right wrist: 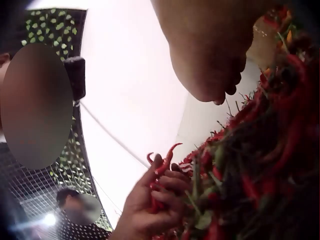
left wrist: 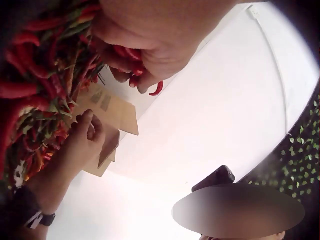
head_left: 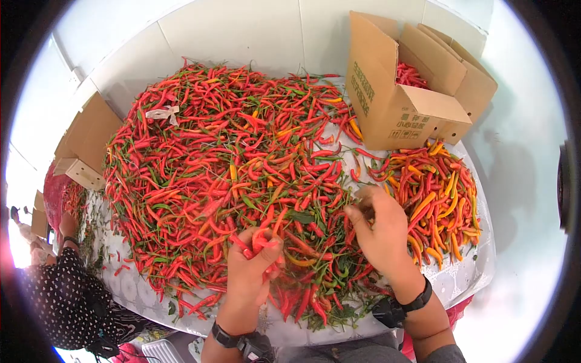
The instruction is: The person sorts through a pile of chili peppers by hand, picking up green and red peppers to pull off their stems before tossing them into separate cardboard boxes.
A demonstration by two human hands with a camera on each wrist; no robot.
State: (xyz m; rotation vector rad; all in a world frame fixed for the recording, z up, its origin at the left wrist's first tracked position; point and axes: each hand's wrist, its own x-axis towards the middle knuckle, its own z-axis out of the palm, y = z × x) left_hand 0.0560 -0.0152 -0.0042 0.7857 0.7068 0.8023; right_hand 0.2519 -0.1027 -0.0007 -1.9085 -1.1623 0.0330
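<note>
Closest to the lens, the left hand (head_left: 249,269) is clenched round a bunch of red chillies (head_left: 261,239). Thumb and fingers wrap the bunch, and the ends of the pods stick up out of the fist. The right wrist view shows the same bunch from below, with curved red points standing out above the curled fingers. The right hand (head_left: 382,233) is just to the right of it, with a black band (head_left: 417,300) at the wrist. Its fingers bend down into the near edge of the big heap of chillies (head_left: 224,163). Whether it pinches a pod or only touches them I cannot tell, since the fingertips are lost among the stalks.

Both hands reach over the near edge of a table (head_left: 463,279) covered with a pale patterned cloth. The heap covers most of it, mainly red pods with green stalks and a few orange ones mixed in. A scrap of white paper (head_left: 163,113) lies on the heap's far left part. A smaller pile of orange and red chillies (head_left: 439,199) lies apart on the right side, just beside the right hand. Behind that pile stands an open cardboard box (head_left: 399,112) with red chillies inside. Another cardboard box (head_left: 88,136) stands at the left edge, and a second person in a dark dotted top (head_left: 66,302) is at the lower left.
</note>
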